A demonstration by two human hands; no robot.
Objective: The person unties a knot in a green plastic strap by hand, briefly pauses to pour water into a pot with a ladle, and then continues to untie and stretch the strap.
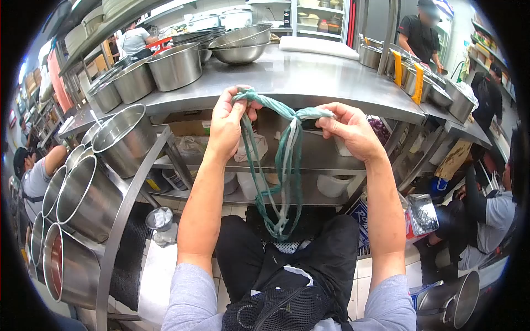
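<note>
Stretched between my two hands is a bundle of twisted green and white cord (276, 105), knotted near its right part. My left hand (229, 118) pinches its left end, with fingers curled around the twist. On the right end, my right hand (350, 129) grips the pale tip between thumb and fingers. Long loops of the cord (256, 165) hang from it toward my lap, gathering in a small knot (280, 223) at the bottom. My black trousers (331, 243) and a black mesh pouch (276, 309) lie beneath.
A steel table (298, 77) spans the front, with pots (176, 66) and metal bowls (240, 52) on it. Tall steel pots (91, 198) crowd a rack at left. A person (422, 33) stands behind the table; another person (491, 220) sits at right.
</note>
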